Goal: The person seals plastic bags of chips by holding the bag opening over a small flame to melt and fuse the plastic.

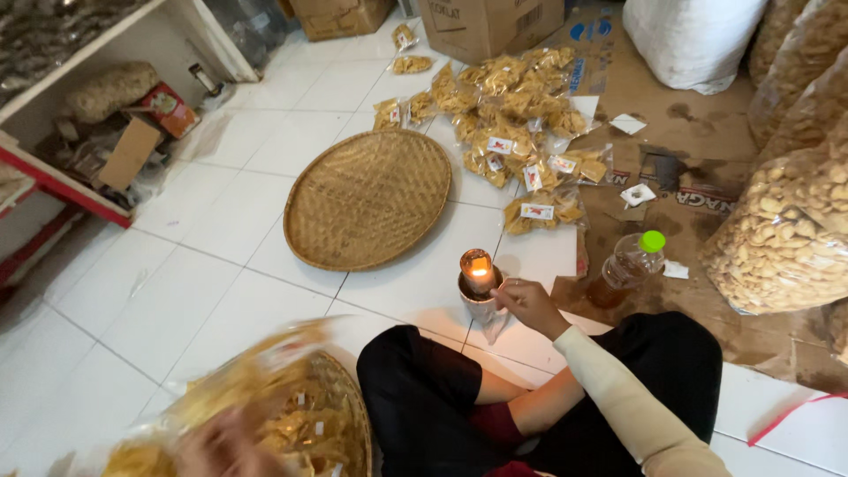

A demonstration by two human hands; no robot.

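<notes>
— What has the right hand [530, 305] got hold of?

— Its grip is narrow, fingertips pinched at the rim of a small metal cup [481, 305] that stands on the white tiled floor [221, 291] just ahead of the person's crossed legs. What the fingers pinch is too small to tell. A lit lamp [478, 269] burns in the cup, its flame right beside the fingertips.

— And the left hand?

— The left hand [225, 442] is a blur at the bottom edge of the view, closed around a clear bag of yellow chips [238, 389], raised over a woven basket [349, 415] that holds more packets with small white labels.

— What lies beyond?

— A round woven tray [367, 200] lies bare on the tiles, just past the cup. Behind it and to its right a heap of sealed chip packets [517, 115] spreads toward flattened cardboard [680, 132]. A plastic bottle with a green cap [629, 265] stands right of the cup on the cardboard's edge. Large clear sacks of pale crackers [786, 230] line the right side, cardboard boxes [486, 22] stand at the far edge, and a low shelf [79, 115] holds clutter at the left.
</notes>
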